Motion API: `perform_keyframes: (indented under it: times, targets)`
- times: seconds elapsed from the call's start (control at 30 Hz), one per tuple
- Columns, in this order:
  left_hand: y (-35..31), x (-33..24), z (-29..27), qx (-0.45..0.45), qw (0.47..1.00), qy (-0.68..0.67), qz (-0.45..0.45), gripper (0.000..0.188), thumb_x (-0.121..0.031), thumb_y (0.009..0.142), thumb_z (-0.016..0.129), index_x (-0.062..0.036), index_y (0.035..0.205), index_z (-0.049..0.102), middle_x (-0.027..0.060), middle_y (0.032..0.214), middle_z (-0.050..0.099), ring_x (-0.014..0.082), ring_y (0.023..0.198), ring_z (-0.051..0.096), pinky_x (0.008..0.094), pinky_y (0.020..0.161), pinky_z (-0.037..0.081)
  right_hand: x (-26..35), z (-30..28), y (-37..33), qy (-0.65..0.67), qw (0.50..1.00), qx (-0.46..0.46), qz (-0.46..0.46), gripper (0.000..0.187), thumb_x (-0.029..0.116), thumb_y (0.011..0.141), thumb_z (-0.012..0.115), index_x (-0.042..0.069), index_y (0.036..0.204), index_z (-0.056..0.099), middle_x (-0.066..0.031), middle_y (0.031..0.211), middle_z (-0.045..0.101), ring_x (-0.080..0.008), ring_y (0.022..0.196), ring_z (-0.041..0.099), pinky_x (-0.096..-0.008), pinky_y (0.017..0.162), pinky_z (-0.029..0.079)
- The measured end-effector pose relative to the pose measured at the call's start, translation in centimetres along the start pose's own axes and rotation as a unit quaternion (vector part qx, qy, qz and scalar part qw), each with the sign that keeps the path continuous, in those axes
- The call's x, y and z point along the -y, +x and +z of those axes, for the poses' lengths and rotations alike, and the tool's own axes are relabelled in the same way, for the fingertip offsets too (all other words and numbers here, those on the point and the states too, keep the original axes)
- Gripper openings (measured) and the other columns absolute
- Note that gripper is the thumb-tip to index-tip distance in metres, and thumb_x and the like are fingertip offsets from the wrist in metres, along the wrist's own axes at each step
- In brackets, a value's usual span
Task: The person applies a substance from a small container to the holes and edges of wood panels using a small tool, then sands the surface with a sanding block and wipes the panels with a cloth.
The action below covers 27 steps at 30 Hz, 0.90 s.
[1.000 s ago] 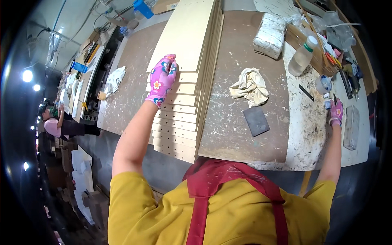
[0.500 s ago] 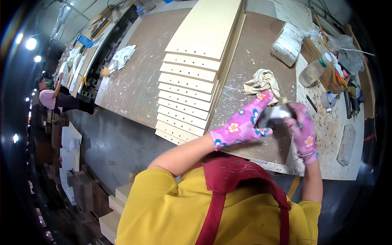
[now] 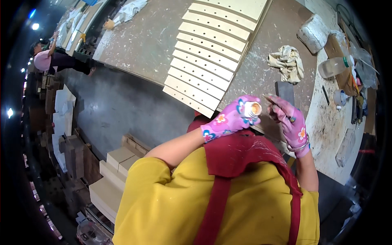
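Observation:
My left hand [image 3: 232, 116], in a pink flowered glove, is wrapped round a small white open-mouthed bottle [image 3: 253, 109] with a threaded neck. Tan stuff shows in its mouth, which is tilted toward me. Just to its right, my right hand [image 3: 289, 120], gloved alike, has its fingers pinched together. What they hold, if anything, is too unclear to name. Beyond the right fingers lies a dark grey block [image 3: 284, 92] on the brown tabletop [image 3: 255, 69]. A crumpled cream rag [image 3: 287, 63] rests farther back.
Pale drilled boards [image 3: 210, 53] overlap in a stepped stack to the left. At right stand a wrapped white bundle [image 3: 313, 33], a clear bottle [image 3: 335, 66], a small white bottle [image 3: 339, 98] and a clear oblong case [image 3: 346, 148]. Another person [image 3: 53, 59] stands far left; cartons [image 3: 110, 179] sit behind me.
My view has tilted, so the table sits higher. My left fingers, spread before, now wrap the bottle. A blurred whitish and dark shape between my hands has given way to the bottle.

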<state>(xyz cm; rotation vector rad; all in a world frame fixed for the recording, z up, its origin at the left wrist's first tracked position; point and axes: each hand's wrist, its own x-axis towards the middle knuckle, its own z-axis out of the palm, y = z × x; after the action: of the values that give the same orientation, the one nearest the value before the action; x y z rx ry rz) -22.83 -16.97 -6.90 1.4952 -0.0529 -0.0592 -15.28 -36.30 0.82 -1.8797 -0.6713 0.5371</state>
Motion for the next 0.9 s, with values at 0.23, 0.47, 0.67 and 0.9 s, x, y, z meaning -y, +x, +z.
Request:
perform_keyframes:
  times: [0.23,0.47,0.67,0.9]
  targets:
    - [-3.6,-1.2,-4.6,0.035,0.998,0.034,-0.050,0.055,-0.012,0.076,0.079,-0.0054,0.124,0.051,0.0056,0.116,0.058,0.0124,0.104,0.056,0.0264,0.090,0.046,4.7,2.7,0.6,-0.107,0.992,-0.009,0.063,0.029,0.025,0.096,0.052,0.001,0.113,0.056,-0.0116,0.078,0.061,-0.0210,0.070,0.059,-0.0321,0.068,0.047]
    - [-4.2,-0.1,-9.3,0.287,0.954,0.027,-0.080,0.056,-0.015,0.077,0.078,-0.0057,0.126,0.051,0.0060,0.116,0.057,0.0152,0.102,0.056,0.0259,0.090,0.046,4.0,5.6,-1.7,-0.044,0.980,-0.162,0.109,0.028,0.021,0.092,0.058,-0.003,0.107,0.063,-0.0110,0.088,0.062,-0.0213,0.084,0.058,-0.0297,0.079,0.045]
    - [-5.8,0.6,-16.0,0.379,0.925,0.009,-0.035,0.057,-0.015,0.078,0.076,-0.0057,0.127,0.048,0.0058,0.114,0.057,0.0147,0.097,0.058,0.0262,0.087,0.047,5.6,11.5,-1.9,-0.165,0.939,-0.296,0.064,0.023,0.014,0.091,0.060,-0.005,0.103,0.063,-0.0157,0.108,0.060,-0.0260,0.104,0.055,-0.0339,0.092,0.040]
    - [-6.8,0.0,-19.8,0.373,0.914,-0.028,-0.156,0.054,-0.016,0.084,0.072,-0.0055,0.130,0.045,0.0044,0.113,0.056,0.0122,0.096,0.059,0.0262,0.085,0.049,9.4,18.0,-3.2,-0.040,0.910,-0.294,0.289,0.051,0.047,0.094,0.052,0.001,0.115,0.059,-0.0030,0.074,0.057,-0.0078,0.062,0.052,-0.0223,0.054,0.040]
